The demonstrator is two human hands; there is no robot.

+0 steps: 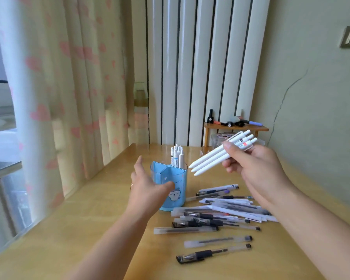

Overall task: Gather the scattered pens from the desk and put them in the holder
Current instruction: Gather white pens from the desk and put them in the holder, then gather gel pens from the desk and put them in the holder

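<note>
A blue see-through pen holder (177, 178) with a cartoon face stands on the wooden desk (89, 229); several white pens (176, 156) stick up from its back compartment. My left hand (148, 188) is wrapped around the holder's left side, thumb across its front. My right hand (255, 168) hovers to the right of the holder, a little above its rim, and grips three white pens (220, 154) with their tips pointing down-left toward it. A pile of scattered pens (220, 211), clear, black-gripped and white, lies on the desk right of the holder.
A small wooden shelf (235, 129) with small bottles and markers stands at the back right against the wall. White radiator pipes rise behind the desk. A heart-patterned curtain (59, 98) hangs along the desk's left edge.
</note>
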